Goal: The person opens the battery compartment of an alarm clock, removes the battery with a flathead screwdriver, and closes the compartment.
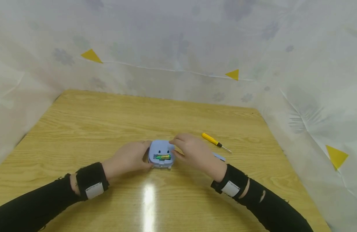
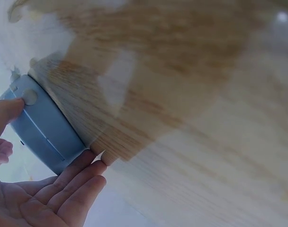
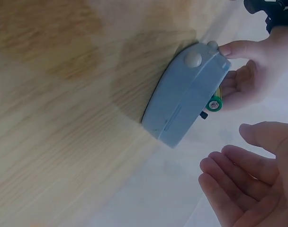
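Note:
A small light-blue plastic device (image 1: 159, 145) with two dark dots and round white feet lies on the table. In its open slot sits a green-and-yellow battery (image 1: 163, 157), whose end (image 3: 214, 105) sticks up past the casing in the right wrist view. My left hand (image 1: 128, 158) holds the device from the left, thumb at the near corner and fingers along the far side. Over the device's right edge hovers my right hand (image 1: 195, 154), its thumb and fingers spread apart with nothing between them, as the right wrist view shows.
To the right lies a screwdriver (image 1: 211, 139) with a yellow handle, its tip pointing right and nearer to me. A flat light-blue piece (image 1: 219, 157) lies beside my right hand, partly hidden by it. Pale patterned sheeting (image 1: 166, 38) stands around the wooden table (image 1: 108, 122).

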